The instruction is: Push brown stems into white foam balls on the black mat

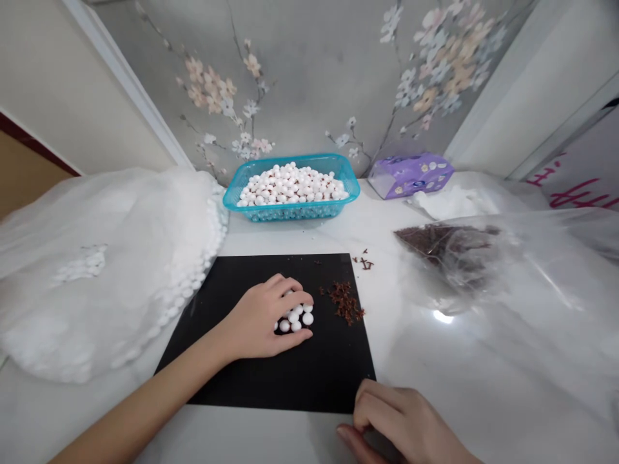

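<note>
My left hand point(268, 317) is cupped over a small cluster of white balls point(296, 316) on a black mat point(261, 380). Its fingers curl around the far side of the cluster and the thumb lies along the near side, and the palm hides some of the balls. A loose pile of small reddish-brown pieces point(345, 303) lies on the mat's right edge. At the mat's near right corner rests my right hand point(399, 419), its fingers curled inward, with nothing visible in them.
Behind the mat stands a blue basket point(352, 183) full of white balls. A translucent white bag point(130, 258) of balls fills the left. On the right, a clear bag point(449, 258) holds brown pieces. A purple wipes pack point(411, 175) leans at the back wall.
</note>
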A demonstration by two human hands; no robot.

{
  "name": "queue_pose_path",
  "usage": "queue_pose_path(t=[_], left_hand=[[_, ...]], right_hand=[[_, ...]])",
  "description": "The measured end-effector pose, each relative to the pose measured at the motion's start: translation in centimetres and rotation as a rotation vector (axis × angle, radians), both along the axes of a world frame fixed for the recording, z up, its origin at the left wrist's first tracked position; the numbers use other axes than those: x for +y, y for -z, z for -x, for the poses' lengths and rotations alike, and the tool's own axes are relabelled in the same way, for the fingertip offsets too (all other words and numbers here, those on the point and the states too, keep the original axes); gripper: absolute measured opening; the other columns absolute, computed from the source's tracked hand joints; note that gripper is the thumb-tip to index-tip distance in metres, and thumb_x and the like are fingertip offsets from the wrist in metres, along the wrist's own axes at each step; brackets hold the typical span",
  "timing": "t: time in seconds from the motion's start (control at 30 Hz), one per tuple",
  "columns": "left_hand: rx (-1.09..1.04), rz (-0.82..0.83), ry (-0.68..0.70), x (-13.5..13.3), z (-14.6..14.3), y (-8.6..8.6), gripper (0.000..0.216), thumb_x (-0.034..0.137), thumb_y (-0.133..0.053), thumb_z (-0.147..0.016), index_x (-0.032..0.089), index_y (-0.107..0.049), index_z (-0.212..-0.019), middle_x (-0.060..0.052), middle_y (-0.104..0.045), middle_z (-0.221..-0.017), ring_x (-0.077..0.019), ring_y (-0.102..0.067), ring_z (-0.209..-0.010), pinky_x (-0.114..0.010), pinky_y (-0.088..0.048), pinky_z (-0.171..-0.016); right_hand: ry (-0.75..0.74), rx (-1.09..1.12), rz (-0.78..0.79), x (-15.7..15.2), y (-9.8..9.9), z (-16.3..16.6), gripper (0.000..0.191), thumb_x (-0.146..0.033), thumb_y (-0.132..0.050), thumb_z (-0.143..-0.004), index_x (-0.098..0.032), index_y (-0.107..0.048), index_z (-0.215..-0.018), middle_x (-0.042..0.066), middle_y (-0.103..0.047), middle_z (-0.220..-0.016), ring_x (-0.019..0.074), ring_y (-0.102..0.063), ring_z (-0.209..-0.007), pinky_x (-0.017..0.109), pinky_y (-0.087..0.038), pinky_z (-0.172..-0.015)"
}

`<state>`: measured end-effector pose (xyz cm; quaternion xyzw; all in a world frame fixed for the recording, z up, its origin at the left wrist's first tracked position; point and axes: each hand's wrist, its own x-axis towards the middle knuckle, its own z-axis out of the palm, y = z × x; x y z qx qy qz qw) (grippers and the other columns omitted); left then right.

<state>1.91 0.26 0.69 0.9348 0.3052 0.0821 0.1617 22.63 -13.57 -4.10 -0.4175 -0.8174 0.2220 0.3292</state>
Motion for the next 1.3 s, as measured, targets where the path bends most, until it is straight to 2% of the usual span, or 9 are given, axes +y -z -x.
queue_pose_path(t=[0.13,0.3,0.53,0.87,1.1,1.3], left_hand=[[0.049,-0.048,0.012,0.1,-0.5,-0.2,0.028,0.040,-0.053,-0.080,0.022,-0.056,-0.101,-0.005,-0.057,-0.100,-0.0194,-0.053,-0.085,-0.030,-0.043,-0.070],[0.086,-0.085,0.040,0.2,-0.7,-0.1,0.021,0.034,-0.044,-0.087,0.022,-0.055,-0.099,-0.004,-0.057,-0.096,-0.0162,-0.056,-0.080,-0.027,-0.042,-0.068],[0.149,-0.171,0.070,0.0,-0.6,0.0,0.025,0.032,-0.036,-0.091,0.021,-0.058,-0.093,-0.003,-0.058,-0.089,-0.0143,-0.055,-0.072,-0.025,-0.040,-0.062],[0.191,-0.439,0.122,-1.0,-0.8,0.4,0.021,0.031,-0.040,-0.090,0.021,-0.058,-0.093,-0.003,-0.062,-0.088,-0.0156,-0.053,-0.069,-0.026,-0.033,-0.051],[0.142,-0.466,0.078,-1.4,-0.4,1.0,0.017,0.029,-0.043,-0.089,0.020,-0.057,-0.086,-0.002,-0.060,-0.083,-0.0140,-0.051,-0.065,-0.025,-0.034,-0.051],[0.146,-0.566,0.118,-0.9,-0.5,0.9,0.018,0.027,-0.044,-0.089,0.021,-0.055,-0.076,0.001,-0.060,-0.075,-0.0139,-0.050,-0.060,-0.025,-0.031,-0.048]], right_hand=[[0.000,-0.012,0.019,0.0,0.1,0.0,0.015,-0.012,-0.051,-0.080,-0.020,-0.044,-0.069,-0.005,-0.049,-0.061,0.0044,-0.040,-0.043,0.017,-0.027,-0.040],[-0.003,-0.003,-0.010,0.1,0.2,0.0,0.015,-0.012,-0.050,-0.081,-0.020,-0.044,-0.069,-0.005,-0.048,-0.060,0.0047,-0.040,-0.044,0.017,-0.027,-0.041],[0.002,0.000,-0.010,-0.1,0.4,0.1,0.016,-0.012,-0.049,-0.081,-0.020,-0.044,-0.068,-0.004,-0.048,-0.060,0.0053,-0.040,-0.044,0.018,-0.027,-0.041],[-0.003,-0.015,-0.024,-0.1,0.5,0.1,0.016,-0.011,-0.050,-0.081,-0.020,-0.044,-0.067,-0.005,-0.048,-0.059,0.0048,-0.042,-0.044,0.018,-0.027,-0.041],[-0.021,-0.042,-0.018,0.1,0.3,0.0,0.015,-0.012,-0.049,-0.081,-0.020,-0.045,-0.069,-0.004,-0.050,-0.060,0.0047,-0.042,-0.044,0.017,-0.028,-0.041],[-0.018,-0.050,-0.014,0.0,0.4,0.0,0.016,-0.014,-0.049,-0.082,-0.020,-0.045,-0.068,-0.004,-0.050,-0.060,0.0047,-0.042,-0.044,0.017,-0.028,-0.041]])
